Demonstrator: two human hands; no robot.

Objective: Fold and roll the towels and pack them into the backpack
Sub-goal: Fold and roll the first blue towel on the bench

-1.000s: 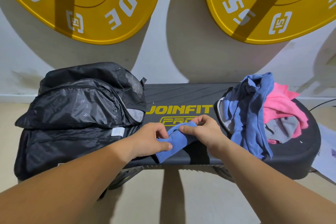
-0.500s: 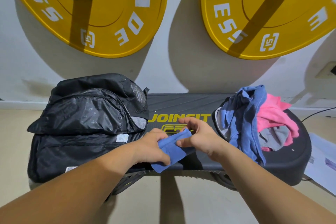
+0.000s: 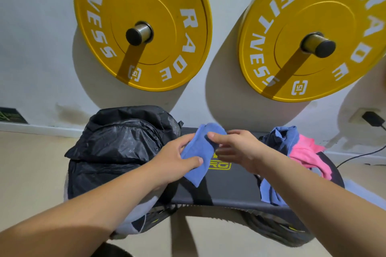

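Observation:
A rolled blue towel [image 3: 199,153] is lifted off the black step platform [image 3: 229,183]. My left hand [image 3: 173,160] grips its lower half, thumb across the front. My right hand [image 3: 236,148] pinches the upper end with thumb and fingers. The black backpack [image 3: 117,148] lies on the platform's left end, right beside my left hand; its opening does not show. A heap of loose towels, blue [image 3: 279,142], pink [image 3: 307,154] and grey, sits on the platform's right end.
Two yellow weight plates [image 3: 144,27] [image 3: 313,35] hang on pegs on the white wall behind the platform. A black plug and cable [image 3: 371,119] sit at the wall on the right. The floor is beige.
Both hands have raised the rolled blue towel off the platform and tilted it more upright. The camera has tipped upward, showing more of the wall and plates.

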